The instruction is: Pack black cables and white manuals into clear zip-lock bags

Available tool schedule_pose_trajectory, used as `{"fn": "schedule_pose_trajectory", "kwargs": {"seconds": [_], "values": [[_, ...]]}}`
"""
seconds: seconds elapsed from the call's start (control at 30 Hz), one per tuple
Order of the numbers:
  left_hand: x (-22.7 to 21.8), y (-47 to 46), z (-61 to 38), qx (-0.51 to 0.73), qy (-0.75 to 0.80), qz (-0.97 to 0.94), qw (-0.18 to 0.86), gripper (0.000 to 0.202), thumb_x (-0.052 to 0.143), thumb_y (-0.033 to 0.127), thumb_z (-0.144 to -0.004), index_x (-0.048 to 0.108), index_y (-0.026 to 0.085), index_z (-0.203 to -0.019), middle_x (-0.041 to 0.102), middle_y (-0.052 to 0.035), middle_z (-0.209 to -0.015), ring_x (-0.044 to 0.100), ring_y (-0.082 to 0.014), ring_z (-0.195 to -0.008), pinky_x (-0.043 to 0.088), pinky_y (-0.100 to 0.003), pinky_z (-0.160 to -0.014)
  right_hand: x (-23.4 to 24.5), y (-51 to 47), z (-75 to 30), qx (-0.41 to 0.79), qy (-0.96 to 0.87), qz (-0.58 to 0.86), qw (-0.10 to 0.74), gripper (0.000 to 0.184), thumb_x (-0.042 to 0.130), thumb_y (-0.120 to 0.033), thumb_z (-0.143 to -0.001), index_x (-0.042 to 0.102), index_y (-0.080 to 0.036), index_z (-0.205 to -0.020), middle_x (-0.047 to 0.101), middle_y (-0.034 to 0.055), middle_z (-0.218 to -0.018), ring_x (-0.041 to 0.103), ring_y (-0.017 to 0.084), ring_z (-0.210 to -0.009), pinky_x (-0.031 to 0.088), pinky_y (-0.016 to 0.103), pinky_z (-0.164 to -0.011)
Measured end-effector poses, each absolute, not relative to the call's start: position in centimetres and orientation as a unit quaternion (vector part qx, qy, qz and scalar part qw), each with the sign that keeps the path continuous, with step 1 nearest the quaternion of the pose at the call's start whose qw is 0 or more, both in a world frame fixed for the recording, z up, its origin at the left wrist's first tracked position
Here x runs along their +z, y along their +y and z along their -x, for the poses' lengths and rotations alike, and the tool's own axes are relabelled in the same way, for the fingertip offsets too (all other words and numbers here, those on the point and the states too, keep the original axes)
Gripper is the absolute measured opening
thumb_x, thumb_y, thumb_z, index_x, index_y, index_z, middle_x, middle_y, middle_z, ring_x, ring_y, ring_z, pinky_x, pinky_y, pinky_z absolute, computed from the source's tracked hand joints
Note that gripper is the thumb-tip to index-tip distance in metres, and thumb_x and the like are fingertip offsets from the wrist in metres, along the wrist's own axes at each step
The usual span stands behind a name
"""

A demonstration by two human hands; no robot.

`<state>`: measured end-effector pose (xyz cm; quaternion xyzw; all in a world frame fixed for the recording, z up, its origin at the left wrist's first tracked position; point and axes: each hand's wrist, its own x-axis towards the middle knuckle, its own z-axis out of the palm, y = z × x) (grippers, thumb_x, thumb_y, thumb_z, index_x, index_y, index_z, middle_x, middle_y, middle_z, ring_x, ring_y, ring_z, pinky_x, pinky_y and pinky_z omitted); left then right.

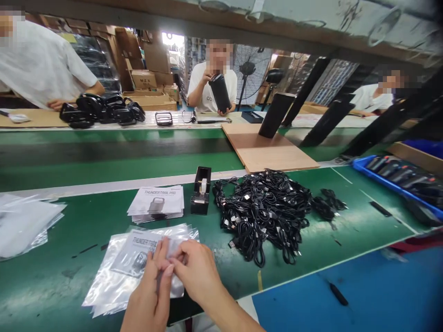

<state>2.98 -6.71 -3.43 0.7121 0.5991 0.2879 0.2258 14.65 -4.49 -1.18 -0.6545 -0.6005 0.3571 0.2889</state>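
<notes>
A clear plastic bag [121, 265] with a printed booklet [145, 242] in it lies on top of several flat clear bags [104, 288] on the green bench. My left hand [154, 281] rests on the right part of this bag, its thumb and fingers closed at the edge. From the right, my right hand [197, 272] pinches the same edge, fingertips close to the left thumb. The exact grip is partly hidden by the fingers. Just beyond the bags sits a stack of "Thunder Trail Pro" booklets [157, 203].
A black tape dispenser [200, 196] stands beside a large heap of black cables [263, 212]. More clear bags [24, 226] lie left. At the right is a blue tray [398, 189] of devices. Across the belt, a wooden board [273, 152] lies near a person holding a black cylinder [220, 94].
</notes>
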Motion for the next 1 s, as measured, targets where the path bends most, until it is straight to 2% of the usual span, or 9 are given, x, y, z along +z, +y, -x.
{"fn": "schedule_pose_trajectory", "kwargs": {"seconds": [0.1, 0.23, 0.37, 0.43, 0.53, 0.77, 0.87, 0.93, 1.0], "values": [[-3.7, -6.5, -2.8, 0.318, 0.585, -0.705, 0.245, 0.043, 0.028, 0.038, -0.090, 0.031, 0.029, -0.132, 0.041, -0.0033, -0.138, 0.029, -0.0247, -0.129, 0.032, -0.050, -0.103, -1.4, -3.6, -14.1, 0.302, -0.655, 0.649, 0.243, 0.009, 0.056, -0.019, -0.075, 0.064, -0.020, -0.070, 0.064, 0.0004, -0.076, 0.058, 0.015, -0.066, 0.039, 0.023, -0.059], [-4.7, -5.9, -2.2, 0.306, 0.603, -0.692, 0.250, 0.036, 0.029, 0.040, -0.090, 0.040, 0.029, -0.123, 0.045, -0.0029, -0.135, 0.029, -0.0258, -0.129, 0.035, -0.051, -0.100, 0.3, -3.5, -17.8, 0.252, -0.679, 0.636, 0.268, 0.016, 0.049, -0.021, -0.084, 0.064, -0.023, -0.083, 0.063, 0.0002, -0.082, 0.058, 0.014, -0.073, 0.041, 0.023, -0.067], [-5.1, -5.8, -2.5, 0.314, 0.582, -0.700, 0.269, 0.033, 0.028, 0.040, -0.090, 0.044, 0.028, -0.117, 0.043, -0.0031, -0.137, 0.025, -0.0261, -0.131, 0.028, -0.053, -0.104, 2.8, -2.6, -25.1, -0.008, -0.613, 0.764, 0.202, 0.024, 0.049, -0.019, -0.085, 0.059, -0.016, -0.106, 0.057, 0.0120, -0.103, 0.051, 0.025, -0.094, 0.040, 0.034, -0.077], [-4.9, -5.9, -3.0, 0.331, 0.580, -0.694, 0.268, 0.036, 0.027, 0.040, -0.091, 0.042, 0.026, -0.121, 0.043, -0.0042, -0.137, 0.026, -0.0256, -0.130, 0.024, -0.052, -0.106, 3.3, -1.9, -27.8, -0.032, -0.627, 0.768, 0.129, 0.025, 0.058, -0.021, -0.079, 0.061, -0.014, -0.103, 0.058, 0.0149, -0.105, 0.050, 0.029, -0.095, 0.039, 0.038, -0.078], [-4.7, -6.0, -3.6, 0.348, 0.588, -0.680, 0.267, 0.043, 0.025, 0.041, -0.091, 0.035, 0.025, -0.129, 0.041, -0.0055, -0.138, 0.029, -0.0244, -0.130, 0.020, -0.048, -0.108, 3.3, -1.2, -29.6, -0.003, -0.657, 0.747, 0.100, 0.016, 0.065, -0.026, -0.074, 0.066, -0.017, -0.088, 0.065, 0.0089, -0.087, 0.053, 0.026, -0.087, 0.040, 0.035, -0.075], [-4.7, -6.1, -3.3, 0.340, 0.590, -0.658, 0.321, 0.047, 0.027, 0.046, -0.090, 0.032, 0.026, -0.132, 0.036, -0.0048, -0.141, 0.021, -0.0240, -0.133, 0.016, -0.049, -0.109, 3.0, -1.3, -29.9, 0.001, -0.649, 0.745, 0.155, 0.017, 0.052, -0.023, -0.083, 0.064, -0.019, -0.073, 0.066, 0.0051, -0.081, 0.055, 0.022, -0.081, 0.039, 0.033, -0.073], [-4.2, -6.1, -3.2, 0.338, 0.597, -0.637, 0.353, 0.046, 0.029, 0.046, -0.089, 0.034, 0.026, -0.131, 0.036, -0.0044, -0.141, 0.020, -0.0229, -0.133, 0.016, -0.047, -0.108, 2.9, -2.3, -28.7, -0.041, -0.605, 0.738, 0.295, 0.016, 0.048, -0.025, -0.085, 0.061, -0.016, -0.080, 0.060, 0.0094, -0.092, 0.052, 0.023, -0.089, 0.039, 0.035, -0.077], [-3.9, -6.1, -3.2, 0.324, 0.611, -0.620, 0.371, 0.046, 0.029, 0.045, -0.089, 0.034, 0.026, -0.131, 0.035, -0.0041, -0.142, 0.017, -0.0220, -0.134, 0.016, -0.047, -0.108, 2.7, -3.7, -26.7, 0.019, -0.580, 0.701, 0.414, 0.016, 0.047, -0.026, -0.085, 0.059, -0.018, -0.080, 0.059, 0.0069, -0.089, 0.053, 0.020, -0.084, 0.041, 0.030, -0.072], [-3.7, -6.1, -3.1, 0.307, 0.615, -0.617, 0.384, 0.046, 0.030, 0.044, -0.090, 0.033, 0.026, -0.132, 0.033, -0.0042, -0.143, 0.015, -0.0212, -0.135, 0.014, -0.046, -0.109, 2.0, -5.2, -24.1, 0.184, -0.575, 0.657, 0.452, 0.017, 0.046, -0.026, -0.087, 0.057, -0.020, -0.076, 0.058, 0.0021, -0.078, 0.053, 0.016, -0.072, 0.041, 0.024, -0.062]]}}
